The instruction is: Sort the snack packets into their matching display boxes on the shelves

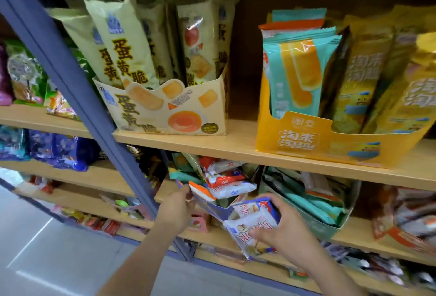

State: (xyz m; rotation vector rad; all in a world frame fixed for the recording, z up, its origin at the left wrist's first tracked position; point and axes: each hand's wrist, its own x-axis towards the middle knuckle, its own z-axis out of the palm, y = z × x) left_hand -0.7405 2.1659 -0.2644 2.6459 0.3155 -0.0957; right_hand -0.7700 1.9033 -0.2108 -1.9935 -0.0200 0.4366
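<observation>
**Both hands at the blue box on the middle shelf**

The left hand (175, 208) reaches to the blue display box (212, 212) and pinches its front left corner between thumb and fingers. The box sits at the front of the middle shelf (132, 193), just under the upper shelf (236, 147). Loose white, red and orange packets (226, 182) are heaped in it at all angles.

The right hand (283, 229) is just in front of the box's right end. Its fingers are curled round a small bunch of white packets with red lettering (250, 227), with the thumb pressed on the front one. How many packets are in the bunch cannot be told. The bunch hangs tilted, its lower end below the shelf edge.

Right beside the blue box stands a green box (330, 227) holding teal packets (323, 206) that lie flat.

On the upper shelf a cream box (165, 111) holds tall pale packets (125, 43) standing upright. Further right, apart from it, a yellow box (318, 147) holds upright teal packets (299, 71) on its left side and yellow packets (358, 78) on its right.

A blue post (70, 83) slants across the left of the view. Beyond it are further shelves with mixed bags, too blurred to tell apart. Pale floor (59, 248) shows at the lower left.
</observation>
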